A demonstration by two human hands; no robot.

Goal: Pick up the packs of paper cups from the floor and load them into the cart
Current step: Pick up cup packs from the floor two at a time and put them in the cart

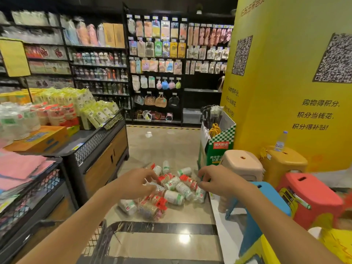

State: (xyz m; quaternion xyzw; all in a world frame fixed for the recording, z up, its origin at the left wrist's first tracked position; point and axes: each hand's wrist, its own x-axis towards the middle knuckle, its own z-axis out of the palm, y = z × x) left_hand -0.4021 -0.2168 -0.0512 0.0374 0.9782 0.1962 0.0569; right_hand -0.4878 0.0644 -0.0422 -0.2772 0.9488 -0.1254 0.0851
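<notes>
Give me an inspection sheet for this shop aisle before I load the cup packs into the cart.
Surface: tiled floor, glossy.
Job's things: packs of paper cups heaped on the floor; cart nearest the camera, no packs seen inside.
Clutter: plastic stools right of the heap.
Hands: left hand and right hand above the heap, holding nothing.
Cables: nothing seen.
Surroundings: display counter on the left, shelves behind.

packs: clear-wrapped cup stacks, red or green labels, lay jumbled on their sides on the floor | cart: wire basket, dark rim, stood near them
</notes>
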